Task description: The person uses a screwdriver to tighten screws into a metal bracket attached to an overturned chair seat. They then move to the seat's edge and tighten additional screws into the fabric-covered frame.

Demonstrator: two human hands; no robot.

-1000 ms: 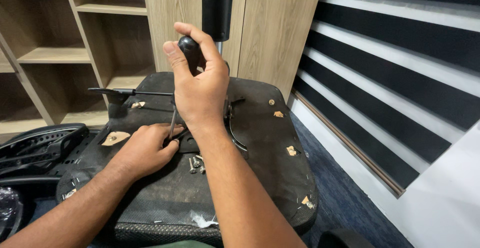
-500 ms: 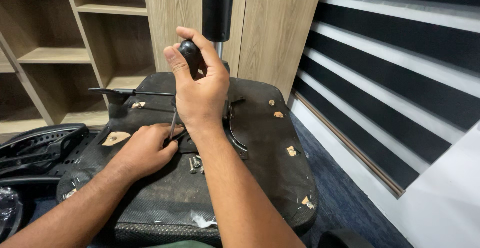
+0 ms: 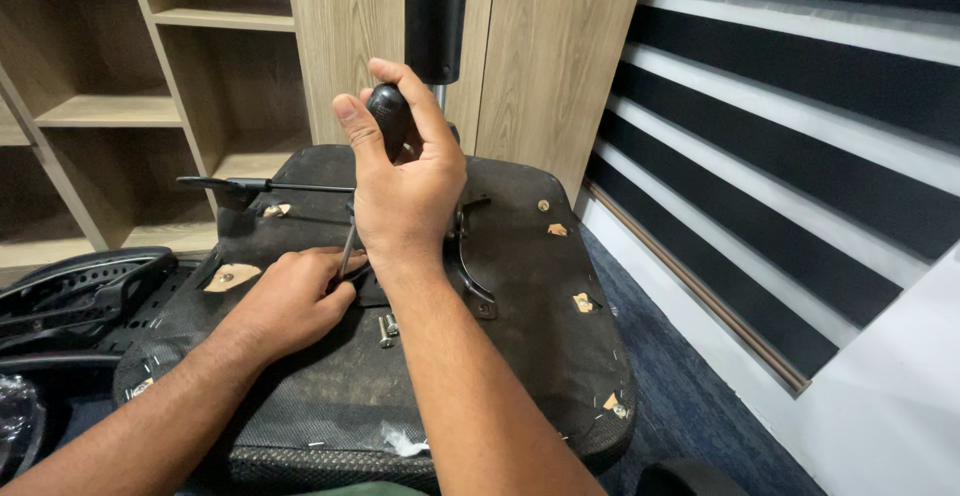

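Right hand (image 3: pixel 405 191) gripping black screwdriver handle (image 3: pixel 388 116), shaft (image 3: pixel 346 249) angled down to upturned chair seat (image 3: pixel 530 286) middle. Left hand (image 3: pixel 295 301) at shaft tip. Loose screws (image 3: pixel 385 328) just beside. Black lever (image 3: pixel 260 185) near seat's far-left edge.

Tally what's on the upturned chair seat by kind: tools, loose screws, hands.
Screwdriver: 1, gripped by the right hand
Loose screws: 2, on the seat underside
Hands: 2, the left hand at the shaft's tip
Total: 5
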